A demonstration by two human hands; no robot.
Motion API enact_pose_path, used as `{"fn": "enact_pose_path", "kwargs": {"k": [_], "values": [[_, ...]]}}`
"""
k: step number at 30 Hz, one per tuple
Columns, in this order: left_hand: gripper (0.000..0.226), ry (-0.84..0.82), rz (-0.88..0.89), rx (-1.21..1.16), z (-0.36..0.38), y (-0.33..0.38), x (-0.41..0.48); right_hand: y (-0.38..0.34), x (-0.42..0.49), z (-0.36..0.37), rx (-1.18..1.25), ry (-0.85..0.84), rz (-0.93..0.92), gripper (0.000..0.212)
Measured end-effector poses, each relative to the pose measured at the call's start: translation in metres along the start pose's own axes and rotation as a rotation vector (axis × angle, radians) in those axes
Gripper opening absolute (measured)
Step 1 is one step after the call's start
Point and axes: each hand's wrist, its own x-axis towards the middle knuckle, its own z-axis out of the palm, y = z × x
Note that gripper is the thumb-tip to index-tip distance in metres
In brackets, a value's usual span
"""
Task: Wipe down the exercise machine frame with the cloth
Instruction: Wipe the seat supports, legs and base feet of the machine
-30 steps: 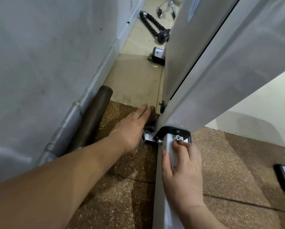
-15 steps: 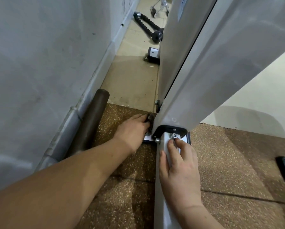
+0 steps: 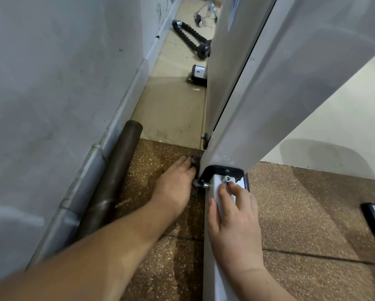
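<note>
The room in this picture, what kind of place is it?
Probably a gym: a white exercise machine frame stands on speckled rubber matting, and a black ribbed pull handle lies on the floor beyond.

Gym rm — speckled rubber mats point(image 3: 301, 213), white machine frame point(image 3: 290, 72), cable-rope attachmt point(image 3: 190, 35) by wall.
</note>
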Motion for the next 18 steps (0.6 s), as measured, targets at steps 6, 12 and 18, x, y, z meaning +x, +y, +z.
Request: {"fn": "enact_pose_path", "kwargs": {"k": [6,12,18], "values": [[0.042,-0.014,0.219,0.030,-0.003,-0.025,-0.041,0.000,-0.001,0.000,0.014,0.024,0.000,0.045],[0.042,0.019,-0.067,-0.002,0.002,-0.001,0.011,0.000,-0.001,0.003,0.016,0.083,-0.015,0.043],[0.036,0.047,0.094,0.086,-0.006,0.002,-0.038,0.002,0.000,0.006,0.023,0.101,-0.031,0.041]]}}
